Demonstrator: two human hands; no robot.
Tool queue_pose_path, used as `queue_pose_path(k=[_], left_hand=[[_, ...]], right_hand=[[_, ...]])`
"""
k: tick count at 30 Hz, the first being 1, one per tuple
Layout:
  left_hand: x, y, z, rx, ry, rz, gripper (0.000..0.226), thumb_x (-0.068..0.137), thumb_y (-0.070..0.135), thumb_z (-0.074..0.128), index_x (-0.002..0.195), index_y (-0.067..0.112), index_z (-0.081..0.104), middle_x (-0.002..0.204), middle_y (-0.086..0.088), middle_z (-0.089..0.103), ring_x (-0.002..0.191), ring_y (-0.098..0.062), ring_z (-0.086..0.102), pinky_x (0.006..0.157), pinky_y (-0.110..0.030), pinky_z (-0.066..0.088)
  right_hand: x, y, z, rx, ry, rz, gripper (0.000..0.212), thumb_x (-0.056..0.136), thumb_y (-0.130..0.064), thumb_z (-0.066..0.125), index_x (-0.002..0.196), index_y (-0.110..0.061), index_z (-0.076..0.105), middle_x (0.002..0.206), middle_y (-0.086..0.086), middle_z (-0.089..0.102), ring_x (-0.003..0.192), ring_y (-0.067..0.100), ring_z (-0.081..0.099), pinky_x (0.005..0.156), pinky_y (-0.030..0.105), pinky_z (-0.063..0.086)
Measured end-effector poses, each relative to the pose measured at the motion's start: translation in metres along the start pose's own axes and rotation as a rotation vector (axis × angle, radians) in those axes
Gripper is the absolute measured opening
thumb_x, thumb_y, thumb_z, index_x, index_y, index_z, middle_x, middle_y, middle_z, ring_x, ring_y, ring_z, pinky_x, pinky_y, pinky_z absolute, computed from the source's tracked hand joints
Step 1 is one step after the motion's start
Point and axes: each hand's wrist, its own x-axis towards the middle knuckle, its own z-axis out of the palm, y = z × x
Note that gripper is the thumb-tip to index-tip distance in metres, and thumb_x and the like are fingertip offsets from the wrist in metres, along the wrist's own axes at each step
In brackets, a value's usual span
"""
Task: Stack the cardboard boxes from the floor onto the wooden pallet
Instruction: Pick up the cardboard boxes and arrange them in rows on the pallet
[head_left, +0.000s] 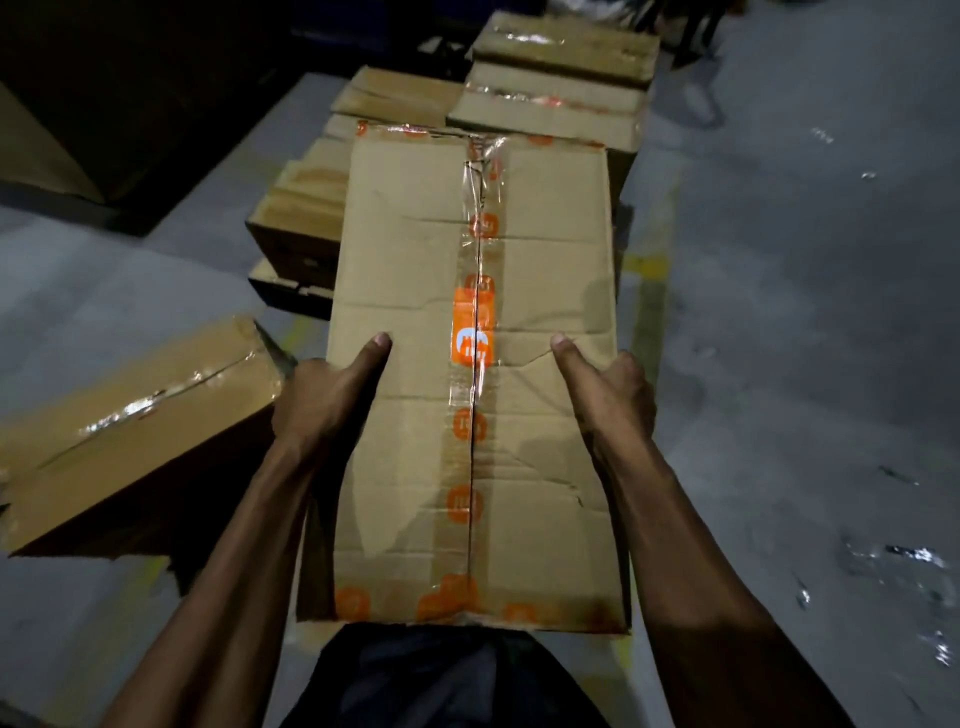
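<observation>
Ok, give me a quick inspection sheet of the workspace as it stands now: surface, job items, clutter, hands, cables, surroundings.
Surface: grey concrete floor, yellow painted line beside the stack.
Job's things: long taped cardboard box held off the floor; stacked boxes ahead; pallet hardly visible, dark edge low under the stack.
Clutter: one more taped box at the left, tilted.
Hands: left hand and right hand grip the long box's sides, thumbs on top.
Cables: nothing seen.
Surroundings: dim light; shiny patches on the floor at right, cannot tell what; dark area at upper left.
</observation>
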Motion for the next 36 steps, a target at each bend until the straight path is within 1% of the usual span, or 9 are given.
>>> queue_pose_path(k=[6,8,12,16,22,24,29,33,36], left_hand=[[0.024,0.068,0.035,-0.046,-0.021,0.109,0.081,0.065,0.094,0.051,0.078,0.017,0.070,0.084,-0.009,0.072,0.083,-0.033,0.068,0.084,-0.047,0.057],[0.037,0.089,0.050,-0.028,-0.035,0.137,0.083,0.065,0.095,0.050,0.081,0.017,0.071,0.087,-0.009,0.073,0.086,-0.033,0.068,0.086,-0.047,0.057],[0.077,0.135,0.092,0.017,-0.023,0.144,0.102,0.059,0.100,0.042,0.103,0.012,0.071,0.107,-0.014,0.071,0.100,-0.038,0.065,0.090,-0.046,0.054],[0.132,0.187,0.138,0.055,-0.030,0.155,0.108,0.062,0.099,0.039,0.096,0.002,0.070,0.101,-0.022,0.070,0.094,-0.040,0.064,0.078,-0.042,0.049],[0.200,0.277,0.189,0.041,-0.013,0.132,0.091,0.073,0.089,0.048,0.103,0.006,0.069,0.104,-0.017,0.069,0.097,-0.038,0.062,0.079,-0.037,0.046],[0.215,0.303,0.200,0.047,-0.009,0.123,0.090,0.070,0.091,0.048,0.098,0.009,0.071,0.100,-0.017,0.069,0.093,-0.038,0.062,0.077,-0.037,0.047],[0.236,0.354,0.232,0.035,0.034,0.093,0.092,0.066,0.094,0.043,0.100,0.014,0.072,0.097,-0.012,0.071,0.092,-0.036,0.064,0.086,-0.043,0.054],[0.242,0.380,0.271,-0.016,0.117,0.029,0.080,0.070,0.093,0.046,0.079,0.018,0.070,0.082,-0.006,0.071,0.084,-0.034,0.065,0.074,-0.038,0.053],[0.234,0.398,0.303,-0.055,0.209,-0.067,0.085,0.068,0.095,0.045,0.082,0.015,0.072,0.084,-0.007,0.071,0.081,-0.032,0.065,0.074,-0.039,0.054]], right_hand=[[0.052,-0.022,-0.035,0.017,0.100,-0.026,0.092,0.080,-0.075,0.060,0.141,-0.007,0.048,0.142,0.016,0.054,0.130,0.037,0.050,0.101,0.041,0.041],[0.075,-0.025,-0.040,0.038,0.132,-0.024,0.089,0.079,-0.075,0.061,0.137,-0.008,0.052,0.138,0.016,0.058,0.126,0.038,0.053,0.099,0.041,0.043],[0.139,-0.034,-0.043,0.093,0.157,-0.007,0.093,0.075,-0.077,0.062,0.142,-0.013,0.050,0.140,0.014,0.057,0.127,0.038,0.052,0.106,0.045,0.043],[0.219,-0.059,-0.046,0.085,0.169,-0.005,0.096,0.077,-0.075,0.062,0.147,-0.011,0.044,0.146,0.016,0.051,0.133,0.039,0.047,0.109,0.046,0.040],[0.331,-0.112,-0.059,0.064,0.168,0.001,0.089,0.082,-0.070,0.063,0.143,-0.008,0.046,0.145,0.018,0.051,0.133,0.040,0.046,0.107,0.043,0.038],[0.363,-0.124,-0.065,0.057,0.161,-0.001,0.087,0.081,-0.070,0.063,0.141,-0.009,0.048,0.142,0.018,0.053,0.131,0.040,0.047,0.106,0.044,0.038],[0.443,-0.149,-0.078,0.046,0.108,-0.050,0.086,0.078,-0.074,0.063,0.137,-0.011,0.053,0.137,0.016,0.058,0.126,0.039,0.052,0.104,0.044,0.042],[0.508,-0.162,-0.090,0.014,0.009,-0.118,0.090,0.080,-0.071,0.064,0.144,-0.010,0.047,0.142,0.016,0.055,0.129,0.038,0.050,0.104,0.042,0.040],[0.556,-0.168,-0.100,-0.019,-0.081,-0.182,0.084,0.080,-0.071,0.064,0.137,-0.011,0.053,0.136,0.015,0.059,0.124,0.038,0.053,0.100,0.042,0.043]])
